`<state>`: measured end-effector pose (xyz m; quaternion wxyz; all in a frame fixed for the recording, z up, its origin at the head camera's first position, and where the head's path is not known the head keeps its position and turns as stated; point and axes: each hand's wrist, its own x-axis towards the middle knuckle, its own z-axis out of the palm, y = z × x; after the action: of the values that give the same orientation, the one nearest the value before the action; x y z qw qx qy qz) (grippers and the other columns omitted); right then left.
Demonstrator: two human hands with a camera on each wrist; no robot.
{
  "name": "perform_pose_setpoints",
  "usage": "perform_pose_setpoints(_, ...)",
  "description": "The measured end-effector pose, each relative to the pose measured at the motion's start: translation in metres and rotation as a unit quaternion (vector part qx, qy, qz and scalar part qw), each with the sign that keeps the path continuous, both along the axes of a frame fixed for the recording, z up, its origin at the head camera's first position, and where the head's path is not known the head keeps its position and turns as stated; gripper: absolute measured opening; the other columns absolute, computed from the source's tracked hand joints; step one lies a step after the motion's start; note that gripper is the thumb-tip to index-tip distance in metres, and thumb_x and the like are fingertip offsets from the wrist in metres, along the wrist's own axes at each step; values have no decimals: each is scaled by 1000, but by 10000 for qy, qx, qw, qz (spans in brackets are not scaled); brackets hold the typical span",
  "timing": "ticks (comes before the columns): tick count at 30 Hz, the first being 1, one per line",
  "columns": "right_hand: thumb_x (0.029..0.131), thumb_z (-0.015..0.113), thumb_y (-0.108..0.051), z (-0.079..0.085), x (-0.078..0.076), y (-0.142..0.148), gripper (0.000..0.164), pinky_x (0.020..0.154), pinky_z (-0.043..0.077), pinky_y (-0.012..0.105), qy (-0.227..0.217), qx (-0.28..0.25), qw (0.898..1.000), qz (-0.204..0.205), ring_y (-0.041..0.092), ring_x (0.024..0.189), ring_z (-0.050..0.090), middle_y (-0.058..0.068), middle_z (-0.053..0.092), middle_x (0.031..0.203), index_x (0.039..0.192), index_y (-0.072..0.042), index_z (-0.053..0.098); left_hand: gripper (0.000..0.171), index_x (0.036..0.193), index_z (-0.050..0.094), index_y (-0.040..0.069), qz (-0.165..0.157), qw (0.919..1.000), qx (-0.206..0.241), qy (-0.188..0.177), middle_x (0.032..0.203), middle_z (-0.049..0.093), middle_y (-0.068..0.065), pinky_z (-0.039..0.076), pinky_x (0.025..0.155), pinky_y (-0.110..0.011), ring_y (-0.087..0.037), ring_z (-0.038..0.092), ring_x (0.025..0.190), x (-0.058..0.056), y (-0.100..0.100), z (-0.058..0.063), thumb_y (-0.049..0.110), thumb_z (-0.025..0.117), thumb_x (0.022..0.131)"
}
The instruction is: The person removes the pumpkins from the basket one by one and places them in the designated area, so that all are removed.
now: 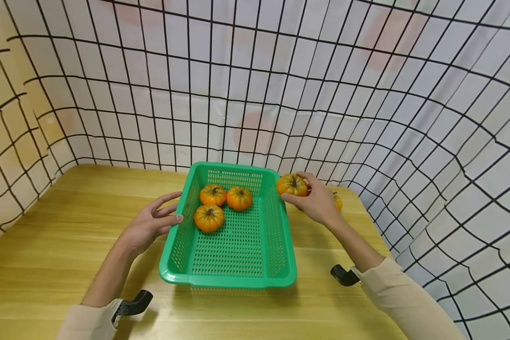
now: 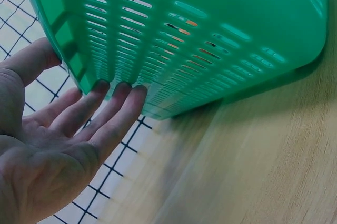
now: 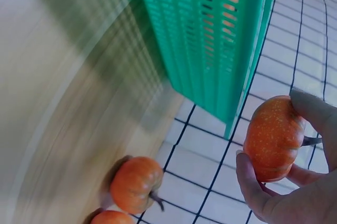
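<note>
A green plastic basket (image 1: 227, 282) with slotted walls stands on the table. Three small orange pumpkins (image 1: 209, 218) lie toward its far left corner. My left hand (image 1: 146, 226) is at the basket's left side, thumb at the rim and fairly straight fingers touching the outer wall (image 2: 174, 50). With thumb and fingers, my right hand (image 1: 316, 200) holds another small pumpkin (image 1: 292, 185) by the far right corner, raised above the table. In the right wrist view this pumpkin (image 3: 275, 139) is beside the basket wall, its stem toward the palm.
Beyond my right hand, a pumpkin (image 1: 337, 202) partly shows on the wooden table (image 1: 89, 203). The right wrist view shows two there, one pumpkin (image 3: 137, 184) whole and another cut off by the frame. Black wire grid (image 1: 221, 104) borders the table behind and at both sides.
</note>
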<state>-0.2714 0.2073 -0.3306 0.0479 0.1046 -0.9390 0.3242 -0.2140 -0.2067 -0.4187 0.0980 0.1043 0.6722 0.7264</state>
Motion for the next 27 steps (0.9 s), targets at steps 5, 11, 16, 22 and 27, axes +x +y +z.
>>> perform_pose_setpoints(5,90,75,-45,-5,-2,13,81,92,57,52,-49,-37,9999,-146,41,119,60,26,53,140,155,-13,39,76,161,26,14,19,10000,-38,-4,161,33,-25,58,93,-32,-15,67,117,0,0,0,9,68,97)
perform_pose_setpoints(11,91,73,-47,-16,0,24,80,97,53,55,-67,81,9996,-271,43,123,56,25,50,145,155,-12,40,77,161,26,14,16,10000,-30,-5,161,33,-25,57,94,-31,-14,65,119,0,0,0,9,68,97)
perform_pose_setpoints(16,90,74,-46,-29,0,34,80,100,50,58,-77,201,9991,-354,45,128,53,26,49,148,153,-10,41,76,161,27,14,14,10000,-4,-23,161,33,-25,57,94,-30,-13,65,120,-1,1,-1,9,68,97)
perform_pose_setpoints(22,90,74,-46,-47,-1,46,82,105,44,62,-212,400,9979,-461,48,132,49,29,47,149,152,-4,41,76,161,26,14,-9,10000,35,-20,161,33,-26,58,93,-31,-15,66,118,-2,1,-2,8,67,97)
perform_pose_setpoints(27,90,74,-46,-60,-3,54,83,110,39,64,-293,469,9971,-522,51,137,43,29,45,151,152,-1,41,76,161,26,14,-3,10000,32,-20,161,32,-25,58,93,-31,-14,66,118,-2,0,-2,9,67,97)
